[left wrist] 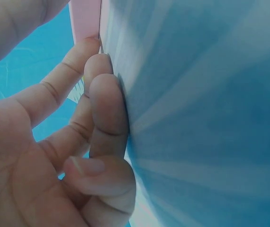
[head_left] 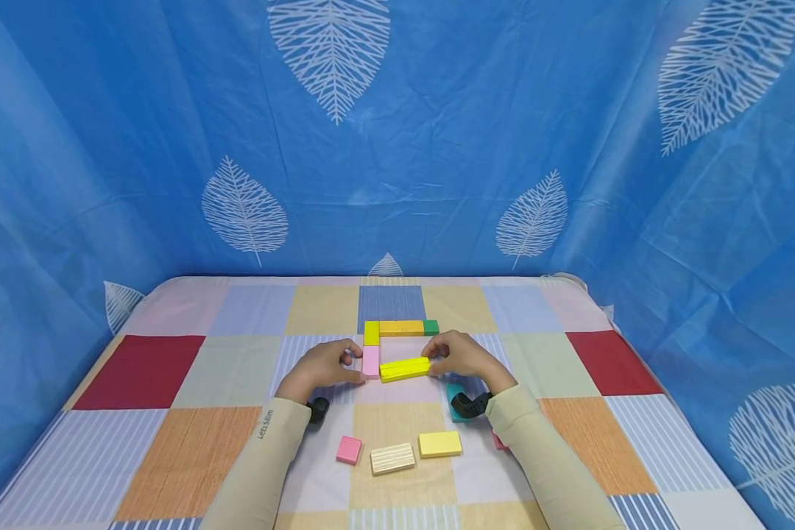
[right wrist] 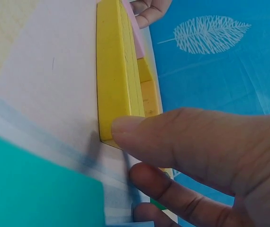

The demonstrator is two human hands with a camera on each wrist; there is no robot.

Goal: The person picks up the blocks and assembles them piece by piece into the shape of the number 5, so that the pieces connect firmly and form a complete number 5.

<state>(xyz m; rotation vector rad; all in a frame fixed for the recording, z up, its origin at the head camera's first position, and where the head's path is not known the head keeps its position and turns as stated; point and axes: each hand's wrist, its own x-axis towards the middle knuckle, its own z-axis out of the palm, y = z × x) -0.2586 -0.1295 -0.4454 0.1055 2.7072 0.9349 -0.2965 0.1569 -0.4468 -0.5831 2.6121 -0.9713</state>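
My right hand (head_left: 464, 355) pinches the right end of a long yellow block (head_left: 404, 369), its thumb (right wrist: 130, 135) on the near side. A thin line runs along the top of that block, and its left end meets a pink block (head_left: 370, 361). With loosely bent fingers, my left hand (head_left: 324, 366) touches the pink block from the left; a fingertip rests against it in the left wrist view. Behind the pink block stands a yellow-green block (head_left: 371, 333). An orange block (head_left: 400, 328) and a green block (head_left: 431, 327) continue that row to the right.
Nearer to me lie a small pink block (head_left: 348, 450), a striped wooden block (head_left: 392, 458) and a pale yellow block (head_left: 440, 444). A teal block (head_left: 458, 401) sits under my right wrist, and a red block (head_left: 498, 441) is partly hidden by the sleeve. Blue curtains enclose the patchwork-covered table.
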